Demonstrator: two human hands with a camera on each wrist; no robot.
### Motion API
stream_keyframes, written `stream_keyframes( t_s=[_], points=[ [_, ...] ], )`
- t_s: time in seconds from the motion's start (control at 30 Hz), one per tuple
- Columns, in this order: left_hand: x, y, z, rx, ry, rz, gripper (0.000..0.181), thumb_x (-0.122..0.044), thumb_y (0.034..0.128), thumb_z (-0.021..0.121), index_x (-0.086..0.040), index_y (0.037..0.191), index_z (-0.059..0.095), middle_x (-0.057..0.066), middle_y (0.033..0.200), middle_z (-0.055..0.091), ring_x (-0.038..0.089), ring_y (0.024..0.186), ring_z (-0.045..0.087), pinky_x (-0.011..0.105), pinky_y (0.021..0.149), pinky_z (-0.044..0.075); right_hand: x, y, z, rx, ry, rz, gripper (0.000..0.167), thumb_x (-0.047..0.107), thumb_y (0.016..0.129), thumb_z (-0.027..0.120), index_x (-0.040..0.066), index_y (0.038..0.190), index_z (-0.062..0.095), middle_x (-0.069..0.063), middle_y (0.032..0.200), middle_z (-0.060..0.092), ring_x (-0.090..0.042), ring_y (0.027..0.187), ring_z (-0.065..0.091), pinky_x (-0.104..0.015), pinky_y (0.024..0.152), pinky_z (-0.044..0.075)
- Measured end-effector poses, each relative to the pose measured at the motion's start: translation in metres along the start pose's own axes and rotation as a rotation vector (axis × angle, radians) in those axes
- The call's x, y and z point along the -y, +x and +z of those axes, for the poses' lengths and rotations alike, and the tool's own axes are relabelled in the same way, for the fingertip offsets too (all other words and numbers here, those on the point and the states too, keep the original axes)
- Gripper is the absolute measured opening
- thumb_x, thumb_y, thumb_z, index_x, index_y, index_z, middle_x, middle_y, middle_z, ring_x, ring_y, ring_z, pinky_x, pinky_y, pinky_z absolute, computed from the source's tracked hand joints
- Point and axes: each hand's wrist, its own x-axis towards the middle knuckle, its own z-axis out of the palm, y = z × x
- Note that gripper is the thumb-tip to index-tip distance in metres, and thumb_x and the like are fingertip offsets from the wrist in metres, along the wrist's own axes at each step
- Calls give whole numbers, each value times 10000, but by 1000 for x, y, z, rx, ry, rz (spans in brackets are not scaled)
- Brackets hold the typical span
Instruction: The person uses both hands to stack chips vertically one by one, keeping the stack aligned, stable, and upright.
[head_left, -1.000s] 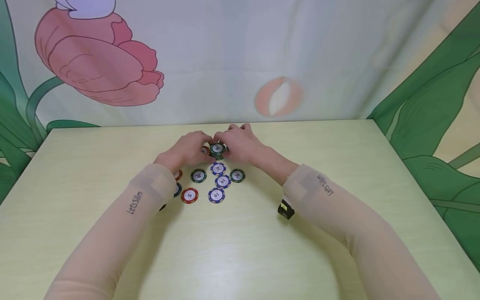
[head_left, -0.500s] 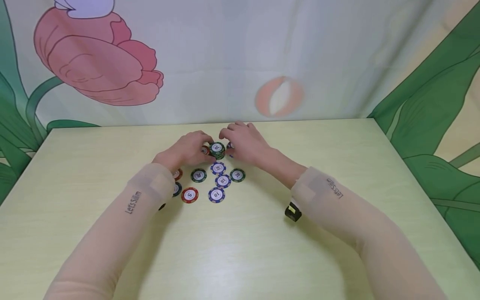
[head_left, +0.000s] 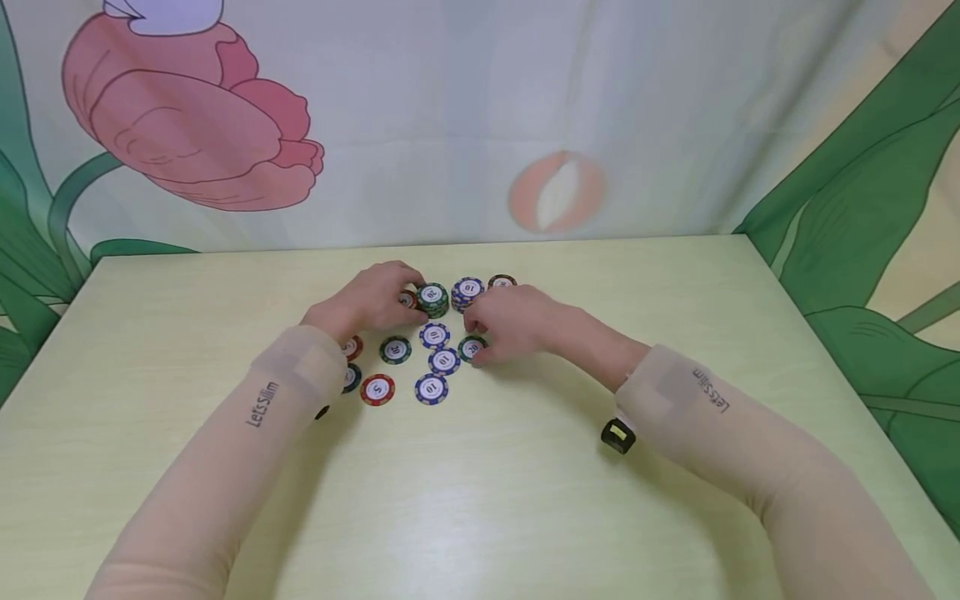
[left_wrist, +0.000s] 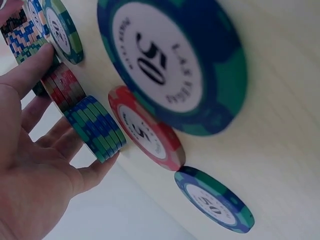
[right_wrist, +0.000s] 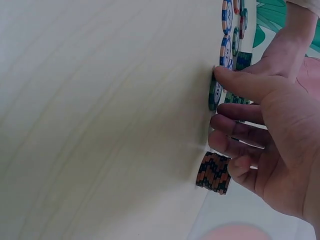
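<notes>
At the table's far side my left hand (head_left: 367, 298) has thumb and index finger against a green chip stack (head_left: 432, 300). The left wrist view shows this hand (left_wrist: 37, 170) curving behind a red stack (left_wrist: 64, 89) and a blue-green stack (left_wrist: 95, 130). My right hand (head_left: 517, 323) holds thumb and index finger at opposite edges of a flat green chip (head_left: 472, 347), also visible in the right wrist view (right_wrist: 215, 92). Between the hands stand the green stack and a blue stack (head_left: 467, 289). A dark stack (head_left: 502, 281) is partly hidden behind the right hand.
Loose chips lie flat nearer the person: several blue ones (head_left: 431, 389), a red one (head_left: 377, 389) and a green one (head_left: 395, 350). Others sit partly under the left wrist. A printed curtain (head_left: 420, 125) hangs behind the pale table (head_left: 465, 500).
My right hand has left the stacks, moving right and toward the person to the loose green chip. The blue and dark stacks have come into view. The left hand has stayed at the stacks.
</notes>
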Motion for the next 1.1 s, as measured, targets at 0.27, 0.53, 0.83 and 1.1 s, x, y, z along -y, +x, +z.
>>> stream_keyframes(
  t_s=[0.27, 0.53, 0.83, 1.1],
  points=[
    [2, 1, 1, -6, 16, -5, 521, -246, 929, 778, -19, 1364, 603, 190, 1415, 552, 364, 1282, 510, 522, 1113, 371, 1, 2, 4, -10, -28, -54, 270, 354, 863, 815, 137, 1009, 746, 48, 897, 645, -153, 822, 589, -352, 723, 513],
    [3, 0, 1, -13, 32, -12, 512, -249, 926, 779, -21, 1350, 603, 189, 1395, 563, 359, 1245, 524, 520, 1100, 386, 4, 1, 7, -37, -48, -47, 222, 325, 855, 767, 148, 952, 675, 41, 927, 617, -155, 804, 590, -348, 666, 515],
    [2, 1, 2, -19, 33, -5, 501, -250, 919, 786, -12, 1328, 621, 188, 1391, 560, 353, 1222, 533, 508, 1084, 403, 10, 4, -5, -183, -30, -12, 339, 338, 876, 714, 119, 1125, 641, 23, 1030, 594, -158, 850, 579, -355, 713, 509],
    [2, 2, 4, -30, 37, -1, 475, -260, 920, 787, -20, 1302, 637, 177, 1352, 582, 339, 1174, 548, 495, 1055, 431, 12, 17, -10, -274, -64, 36, 366, 305, 887, 686, 85, 1179, 656, -19, 1054, 591, -171, 921, 555, -351, 677, 521]
  ],
)
